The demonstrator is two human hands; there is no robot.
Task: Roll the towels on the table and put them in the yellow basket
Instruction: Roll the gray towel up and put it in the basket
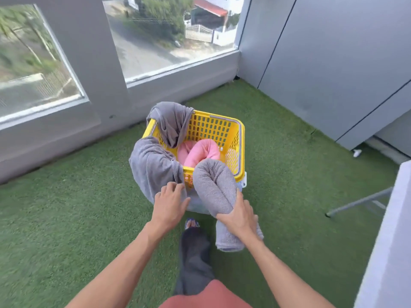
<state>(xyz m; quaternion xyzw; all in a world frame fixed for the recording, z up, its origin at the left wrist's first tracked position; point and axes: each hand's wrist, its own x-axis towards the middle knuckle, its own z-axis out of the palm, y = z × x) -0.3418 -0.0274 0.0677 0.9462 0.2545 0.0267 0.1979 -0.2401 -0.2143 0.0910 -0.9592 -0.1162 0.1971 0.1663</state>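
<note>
The yellow basket (pixel 219 127) stands on green artificial grass below me. A rolled pink towel (pixel 201 152) lies bent inside it. A loose grey towel (pixel 155 161) hangs over the basket's left and far-left rim. My right hand (pixel 239 217) grips a rolled grey towel (pixel 214 185), folded double, with its bent end over the basket's near rim. My left hand (pixel 170 202) hovers with fingers spread at the lower edge of the draped grey towel; whether it touches the cloth is unclear.
A grey wall with two windows (pixel 169 34) runs behind the basket. Grey panels close the right side. A white table edge (pixel 391 230) and a grey metal leg (pixel 358 202) are at right. My leg and a sandalled foot (pixel 192 223) are just below the basket.
</note>
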